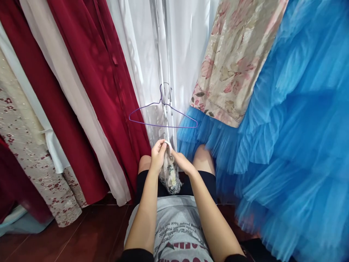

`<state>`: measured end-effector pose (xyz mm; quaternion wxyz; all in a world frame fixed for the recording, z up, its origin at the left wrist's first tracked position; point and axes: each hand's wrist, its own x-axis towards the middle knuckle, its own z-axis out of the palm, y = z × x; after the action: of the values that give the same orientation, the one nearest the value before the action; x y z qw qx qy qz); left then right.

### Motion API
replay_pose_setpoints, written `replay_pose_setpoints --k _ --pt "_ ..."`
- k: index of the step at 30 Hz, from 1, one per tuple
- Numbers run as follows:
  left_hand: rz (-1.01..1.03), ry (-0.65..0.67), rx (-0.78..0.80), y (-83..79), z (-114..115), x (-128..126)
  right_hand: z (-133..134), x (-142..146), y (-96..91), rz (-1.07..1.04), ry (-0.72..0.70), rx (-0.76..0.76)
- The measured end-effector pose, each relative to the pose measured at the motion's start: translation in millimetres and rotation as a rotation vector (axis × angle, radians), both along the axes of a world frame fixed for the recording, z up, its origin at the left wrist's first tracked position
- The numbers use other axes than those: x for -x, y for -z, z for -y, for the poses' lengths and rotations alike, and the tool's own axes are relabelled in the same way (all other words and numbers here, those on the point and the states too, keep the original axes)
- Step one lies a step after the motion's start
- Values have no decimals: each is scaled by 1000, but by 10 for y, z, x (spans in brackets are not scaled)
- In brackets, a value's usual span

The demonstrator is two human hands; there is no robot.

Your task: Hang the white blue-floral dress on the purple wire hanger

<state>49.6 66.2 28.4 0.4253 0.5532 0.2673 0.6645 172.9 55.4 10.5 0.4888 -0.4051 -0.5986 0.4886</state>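
Note:
A bunched floral-print cloth (170,174) with a pale edge at its top hangs down in front of my lap. Its exact kind cannot be made out. My left hand (158,153) pinches the pale top edge between thumb and fingers. On the other side, my right hand (181,160) is closed on the same edge, its fingers partly hidden behind the cloth. Just beyond both hands, a bare purple hanger (163,126) hangs by its hook at a metal pole and touches neither hand.
To the left hang dark red gowns (89,91), a pale pink one (73,83) and a flower-sprigged dress (29,160). White fabric (185,43) hangs ahead. A beige floral garment (231,72) and blue tulle (308,120) crowd the right. A light-blue basin (24,223) sits on dark red tiles (89,229).

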Motion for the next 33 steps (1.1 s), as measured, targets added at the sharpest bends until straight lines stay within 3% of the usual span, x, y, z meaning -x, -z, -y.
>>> replay_pose_setpoints --k 3,6,10,13,17,20,23,29,33 --pt "-55 5 -32 -49 6 28 76 -54 -100 40 -14 -1" --pt "-124 -7 -89 -139 64 20 134 -116 -190 -64 -54 34" --pt "-198 43 -111 -185 124 -2 226 -236 -319 -258 -228 166" --pt "-164 111 -81 -79 122 -22 322 -308 -395 -347 -295 159" --pt "-223 326 81 253 98 -23 435 -482 -430 -269 -340 76" --pt "-578 425 107 507 67 77 448 -734 -466 -243 -254 40" --pt "-846 304 76 592 -9 308 358 -985 -525 -166 -61 -56" --pt "-1046 111 -61 356 -182 774 47 -1201 -521 149 99 -190" --pt "-872 83 -92 217 -158 723 -138 -1433 -565 162 191 -272"
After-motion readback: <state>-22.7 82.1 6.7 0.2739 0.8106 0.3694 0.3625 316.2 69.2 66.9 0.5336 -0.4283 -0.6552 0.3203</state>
